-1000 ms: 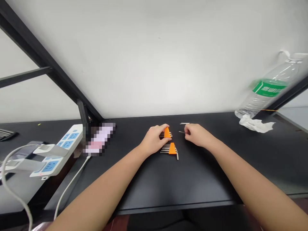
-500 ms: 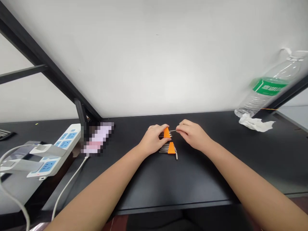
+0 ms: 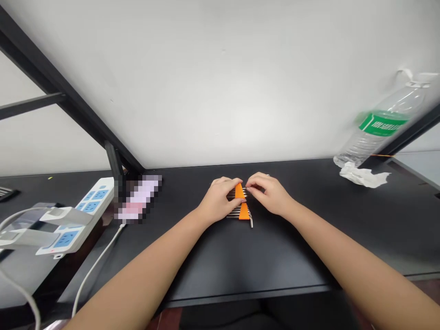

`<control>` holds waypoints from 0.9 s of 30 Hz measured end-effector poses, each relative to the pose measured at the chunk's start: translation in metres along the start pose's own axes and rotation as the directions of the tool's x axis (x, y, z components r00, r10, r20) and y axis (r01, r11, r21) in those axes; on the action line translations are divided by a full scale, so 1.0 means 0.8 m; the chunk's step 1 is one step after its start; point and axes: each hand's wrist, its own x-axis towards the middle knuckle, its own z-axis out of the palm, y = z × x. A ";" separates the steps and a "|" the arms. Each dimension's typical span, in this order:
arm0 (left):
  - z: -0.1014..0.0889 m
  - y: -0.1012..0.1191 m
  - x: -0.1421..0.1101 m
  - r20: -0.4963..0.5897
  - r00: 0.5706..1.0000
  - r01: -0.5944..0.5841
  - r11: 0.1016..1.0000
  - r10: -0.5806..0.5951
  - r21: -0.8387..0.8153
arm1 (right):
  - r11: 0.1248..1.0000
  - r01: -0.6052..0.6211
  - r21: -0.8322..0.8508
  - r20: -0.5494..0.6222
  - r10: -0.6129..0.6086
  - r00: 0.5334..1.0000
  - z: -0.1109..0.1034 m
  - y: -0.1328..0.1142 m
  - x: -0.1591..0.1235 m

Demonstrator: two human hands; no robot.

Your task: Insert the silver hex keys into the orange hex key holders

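Observation:
My left hand [image 3: 220, 197] is closed on an orange hex key holder [image 3: 244, 212], gripping its upper part between thumb and fingers. Several silver hex keys [image 3: 235, 212] pass through the holder side by side, and the longest, at the near end, bends toward me on the right. My right hand [image 3: 266, 192] pinches a thin hex key close to the holder's right side; its fingers hide most of that key. The two hands are only a small gap apart, low over the black desk [image 3: 254, 261].
To the left lie a white power strip [image 3: 99, 201] with plugged-in chargers [image 3: 68, 215] and a blurred-out phone [image 3: 140, 197] on a white cable [image 3: 98, 263]. A clear plastic bottle [image 3: 381, 123] leans at the back right beside a crumpled tissue [image 3: 364, 175]. A white wall [image 3: 220, 91] rises behind the desk.
My right hand has moved a little left, toward the holder, and the length of thin key showing between them has shortened. My left hand keeps its grip on the holder.

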 end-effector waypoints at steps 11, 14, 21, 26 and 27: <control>0.002 -0.007 -0.001 0.001 0.997 0.079 0.997 -0.079 0.010 | 0.813 -0.335 -0.477 -0.006 0.378 0.926 -0.046 0.085 -0.009; 0.002 -0.008 -0.001 0.004 0.997 0.076 0.997 -0.076 0.019 | 0.787 -0.340 -0.515 0.013 0.403 0.915 -0.044 0.086 -0.006; 0.003 -0.007 0.000 0.006 0.996 0.084 0.996 -0.084 0.020 | 0.747 -0.321 -0.583 0.045 0.424 0.904 -0.035 0.083 -0.004; 0.003 -0.008 -0.001 -0.003 0.998 0.070 0.997 -0.070 0.021 | 0.716 -0.298 -0.631 0.043 0.416 0.909 -0.035 0.075 -0.004; 0.003 -0.009 -0.001 -0.004 0.998 0.069 0.997 -0.069 0.020 | 0.708 -0.284 -0.646 0.052 0.412 0.910 -0.035 0.073 -0.004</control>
